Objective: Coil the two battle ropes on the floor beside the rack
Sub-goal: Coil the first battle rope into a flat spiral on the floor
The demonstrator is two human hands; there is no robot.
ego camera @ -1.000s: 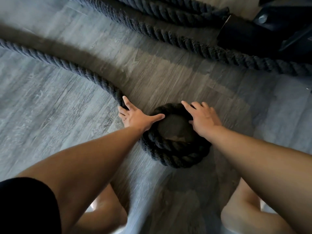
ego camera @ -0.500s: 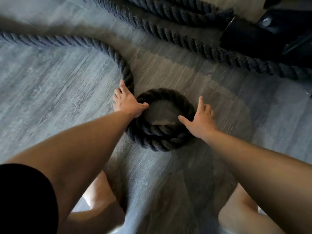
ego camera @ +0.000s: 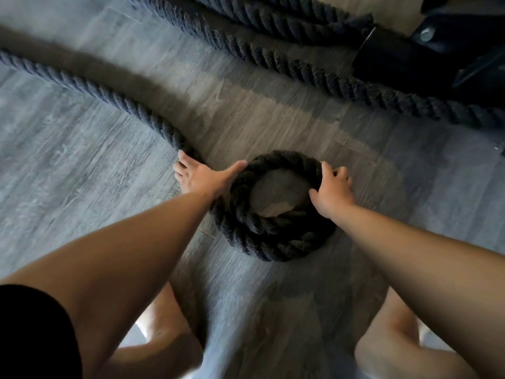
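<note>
The right hand (ego camera: pixel 332 191), spread beside the coil half a second ago, now grips the right rim of the coiled rope (ego camera: pixel 273 242) on the floor (ego camera: pixel 68 165), thumb inside. The left hand (ego camera: pixel 203 179) stays spread flat, pressing the now straighter loose run (ego camera: pixel 109 96) against the coil's left side.

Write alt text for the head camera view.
Two hands work a small rope coil on a grey wood floor: the left hand presses flat where the loose rope feeds in, the right hand grips the coil's rim. A second rope lies beyond, near black equipment.
</note>
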